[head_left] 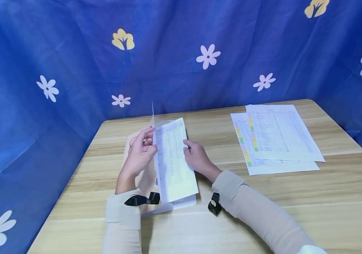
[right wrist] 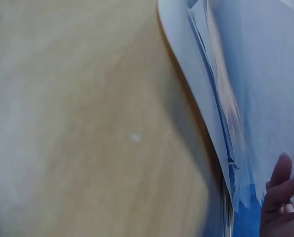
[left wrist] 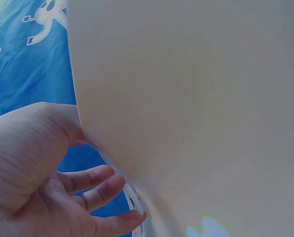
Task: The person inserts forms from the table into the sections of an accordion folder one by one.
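- The printed sheet [head_left: 176,165] is raised between the two hands, over the right-hand part of a folder, its top leaning toward 1 o'clock. It is pale, with fine rows and columns of print too small to read.
- The folder [head_left: 146,176] lies opened under it, its peach side showing toward 9 o'clock with dark outline drawing on it. A white border shows below the sheet at 6 o'clock, and a thin upright leaf [head_left: 153,114] rises at 11 o'clock.
- From the right wrist, several layers of paper show along the folder's edge; how many it holds cannot be told.
- At 9 o'clock, the left hand [head_left: 138,153] is curled at the sheet's left edge, its thumb passing behind a plain pale panel in its wrist view. It grips the upright leaf; whether the sheet is caught too cannot be told.
- At 3 o'clock, the right hand [head_left: 197,157] pinches the sheet's right edge.
- The left hand and a black wrist camera [head_left: 142,199] at 7 o'clock cover parts of the folder. Another wrist camera [head_left: 214,204] sits at 4 o'clock.
- Well apart, between 2 and 3 o'clock, an upper loose sheet [head_left: 282,132] partly covers a lower loose sheet [head_left: 279,168]; both carry coloured cells down their left side.
- All rest on a wood-grained table [head_left: 343,201]; a blue curtain [head_left: 168,74] with flowers hangs at 12 o'clock.
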`<act>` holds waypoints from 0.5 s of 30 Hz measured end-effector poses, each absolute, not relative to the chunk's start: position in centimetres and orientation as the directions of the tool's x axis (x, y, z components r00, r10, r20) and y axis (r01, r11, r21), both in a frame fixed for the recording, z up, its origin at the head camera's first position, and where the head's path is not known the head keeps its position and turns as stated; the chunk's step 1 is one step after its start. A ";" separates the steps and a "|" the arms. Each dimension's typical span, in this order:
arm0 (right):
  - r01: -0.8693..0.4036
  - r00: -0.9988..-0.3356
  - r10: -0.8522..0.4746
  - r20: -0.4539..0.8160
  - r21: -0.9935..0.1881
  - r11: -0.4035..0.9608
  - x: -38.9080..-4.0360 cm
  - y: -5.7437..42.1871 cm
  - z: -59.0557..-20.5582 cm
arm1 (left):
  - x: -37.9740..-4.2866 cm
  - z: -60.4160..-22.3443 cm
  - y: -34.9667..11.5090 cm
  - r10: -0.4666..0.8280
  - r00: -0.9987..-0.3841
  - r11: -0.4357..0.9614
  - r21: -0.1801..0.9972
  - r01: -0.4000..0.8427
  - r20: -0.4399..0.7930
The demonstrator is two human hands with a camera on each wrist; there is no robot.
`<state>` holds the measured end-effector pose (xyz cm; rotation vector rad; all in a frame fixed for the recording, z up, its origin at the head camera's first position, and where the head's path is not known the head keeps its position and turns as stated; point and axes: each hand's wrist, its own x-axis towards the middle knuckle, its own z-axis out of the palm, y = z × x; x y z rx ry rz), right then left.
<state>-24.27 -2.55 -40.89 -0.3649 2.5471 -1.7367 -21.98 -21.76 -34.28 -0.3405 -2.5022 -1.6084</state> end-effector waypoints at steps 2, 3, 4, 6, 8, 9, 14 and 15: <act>-0.157 -0.969 -0.236 0.079 -0.930 0.332 -24.2 -2.6 -40.9 | -22.1 -34.4 -21.7 0.113 -0.964 0.402 0.876 0.267 0.242; -0.150 -0.967 -0.245 0.068 -0.930 0.335 -24.2 -2.6 -41.0 | -22.1 -34.4 -21.7 0.116 -0.964 0.402 0.876 0.267 0.241; -0.149 -0.965 -0.254 0.062 -0.929 0.339 -24.2 -2.6 -41.0 | -22.2 -34.5 -21.7 0.119 -0.964 0.403 0.875 0.267 0.240; -0.148 -0.959 -0.277 0.050 -0.928 0.343 -24.2 -2.7 -41.1 | -22.3 -34.6 -21.7 0.124 -0.964 0.402 0.876 0.265 0.235; -0.163 -0.954 -0.293 0.056 -0.920 0.356 -24.2 -2.7 -41.2 | -22.4 -34.6 -21.6 0.127 -0.965 0.396 0.881 0.260 0.228; -0.176 -0.951 -0.302 0.064 -0.916 0.360 -24.3 -2.7 -41.2 | -22.4 -34.7 -21.6 0.128 -0.966 0.394 0.882 0.258 0.225; -0.215 -0.942 -0.321 0.097 -0.910 0.354 -24.4 -2.9 -41.5 | -22.4 -34.9 -21.5 0.133 -0.968 0.379 0.891 0.250 0.215; -0.213 -0.940 -0.328 0.093 -0.912 0.352 -24.4 -2.9 -41.6 | -22.4 -34.9 -21.4 0.134 -0.968 0.377 0.892 0.249 0.213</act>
